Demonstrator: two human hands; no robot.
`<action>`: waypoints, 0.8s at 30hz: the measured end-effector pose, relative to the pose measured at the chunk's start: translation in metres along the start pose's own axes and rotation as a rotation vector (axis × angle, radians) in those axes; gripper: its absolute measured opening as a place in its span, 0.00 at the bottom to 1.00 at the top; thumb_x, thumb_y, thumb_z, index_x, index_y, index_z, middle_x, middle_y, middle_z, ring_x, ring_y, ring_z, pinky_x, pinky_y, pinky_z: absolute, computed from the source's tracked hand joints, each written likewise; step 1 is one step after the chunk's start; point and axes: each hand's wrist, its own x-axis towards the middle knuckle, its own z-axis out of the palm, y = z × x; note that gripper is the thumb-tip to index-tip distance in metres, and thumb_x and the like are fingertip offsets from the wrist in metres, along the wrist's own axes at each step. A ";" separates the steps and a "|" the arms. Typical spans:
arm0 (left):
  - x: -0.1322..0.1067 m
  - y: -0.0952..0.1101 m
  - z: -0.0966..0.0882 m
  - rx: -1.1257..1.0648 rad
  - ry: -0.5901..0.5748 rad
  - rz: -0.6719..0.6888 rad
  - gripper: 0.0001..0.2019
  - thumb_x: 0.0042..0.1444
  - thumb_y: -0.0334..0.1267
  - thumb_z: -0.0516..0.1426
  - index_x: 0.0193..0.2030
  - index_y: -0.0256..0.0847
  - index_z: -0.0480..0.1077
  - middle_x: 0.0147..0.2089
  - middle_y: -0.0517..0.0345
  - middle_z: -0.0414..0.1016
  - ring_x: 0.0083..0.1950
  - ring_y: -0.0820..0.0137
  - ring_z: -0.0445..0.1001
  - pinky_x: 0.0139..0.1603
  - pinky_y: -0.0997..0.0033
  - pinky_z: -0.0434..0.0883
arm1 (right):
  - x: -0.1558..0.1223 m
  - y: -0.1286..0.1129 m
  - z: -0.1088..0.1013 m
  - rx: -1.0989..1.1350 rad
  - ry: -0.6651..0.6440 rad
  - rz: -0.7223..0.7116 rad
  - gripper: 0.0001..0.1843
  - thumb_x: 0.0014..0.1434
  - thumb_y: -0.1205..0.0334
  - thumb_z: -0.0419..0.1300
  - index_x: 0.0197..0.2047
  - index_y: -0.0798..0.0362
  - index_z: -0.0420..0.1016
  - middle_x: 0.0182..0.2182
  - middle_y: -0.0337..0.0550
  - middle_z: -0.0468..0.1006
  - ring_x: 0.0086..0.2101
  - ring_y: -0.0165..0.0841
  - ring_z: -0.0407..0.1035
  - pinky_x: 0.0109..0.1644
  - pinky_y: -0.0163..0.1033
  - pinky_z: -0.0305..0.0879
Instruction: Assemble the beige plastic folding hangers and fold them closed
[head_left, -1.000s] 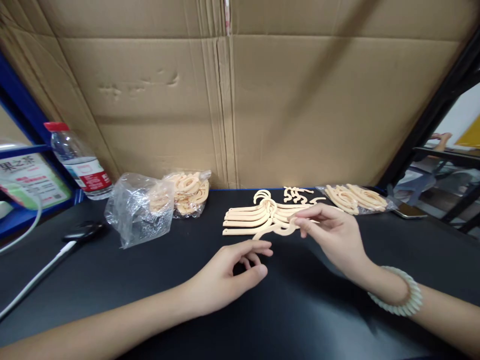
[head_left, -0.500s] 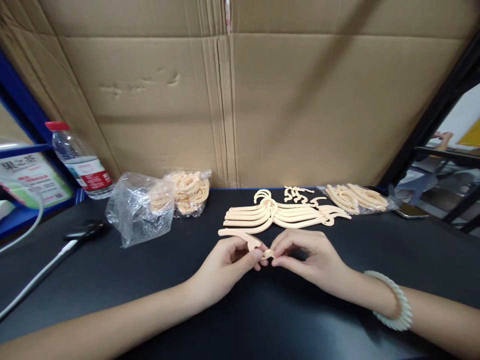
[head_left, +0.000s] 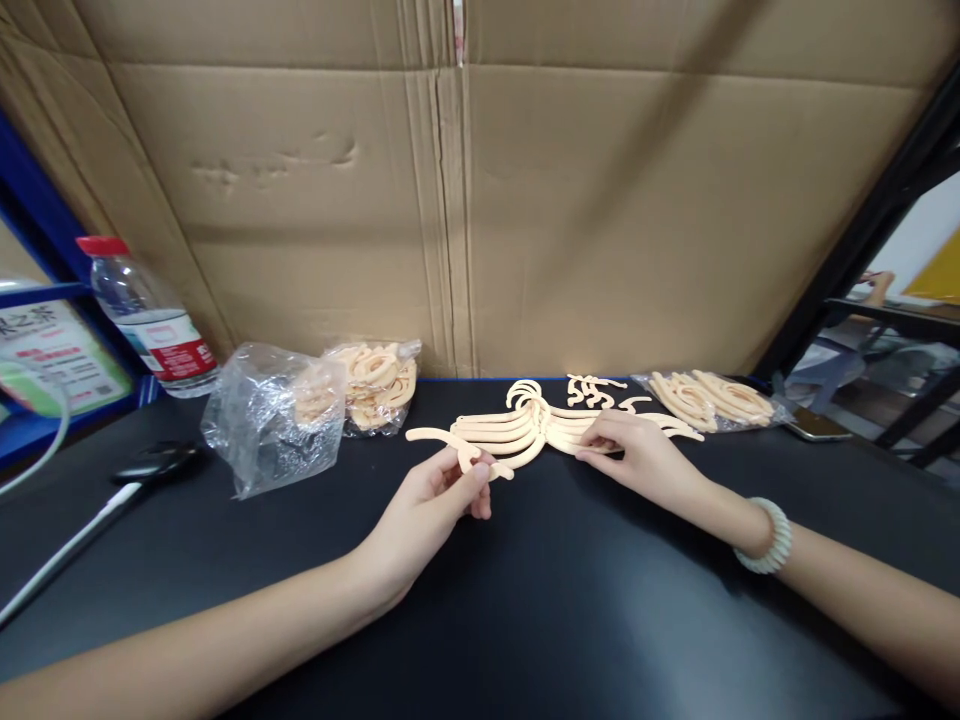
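Note:
My left hand (head_left: 433, 500) is closed on a cream plastic hanger arm (head_left: 435, 436), pinched near its inner end, where a small cream piece sticks out beside the thumb. The arm points up and left above the table. My right hand (head_left: 637, 450) reaches over the right-hand row of hanger arms (head_left: 564, 432), thumb and fingers around the nearest one. Their inner ends meet the left-hand row of hanger arms (head_left: 491, 432) in the middle. Curved hanger hooks (head_left: 523, 392) lie just behind that point. My right palm hides part of the right row.
Small cream pieces (head_left: 592, 388) lie at the back. Bagged hanger parts (head_left: 709, 398) are at the right, beside a phone (head_left: 821, 424). At the left are a clear plastic bag (head_left: 274, 420), more bagged parts (head_left: 379, 385), a bottle (head_left: 161, 335) and a black device (head_left: 157, 462) with a white cable.
My right hand has left the small piece by my left hand and moved up and right to the row of arms. My left hand has shifted left with its hanger arm.

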 end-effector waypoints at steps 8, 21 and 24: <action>0.004 0.005 -0.003 -0.031 0.051 -0.035 0.11 0.58 0.44 0.60 0.33 0.38 0.68 0.29 0.63 0.69 0.31 0.75 0.66 0.37 0.71 0.64 | 0.010 0.014 0.011 -0.014 0.007 0.035 0.06 0.60 0.63 0.59 0.31 0.52 0.71 0.30 0.42 0.73 0.32 0.35 0.69 0.36 0.40 0.65; 0.006 0.007 -0.009 -0.176 0.099 -0.023 0.09 0.53 0.37 0.65 0.34 0.38 0.69 0.33 0.61 0.71 0.34 0.75 0.68 0.38 0.74 0.67 | -0.001 0.004 -0.002 0.129 0.019 0.027 0.04 0.60 0.65 0.58 0.33 0.51 0.67 0.30 0.41 0.74 0.32 0.35 0.69 0.37 0.40 0.67; 0.005 0.008 -0.012 -0.168 0.106 -0.022 0.09 0.51 0.36 0.66 0.32 0.37 0.70 0.33 0.62 0.69 0.32 0.77 0.66 0.37 0.76 0.65 | -0.005 0.000 -0.007 0.175 0.057 0.010 0.03 0.60 0.64 0.58 0.39 0.50 0.69 0.34 0.42 0.76 0.34 0.35 0.72 0.39 0.40 0.70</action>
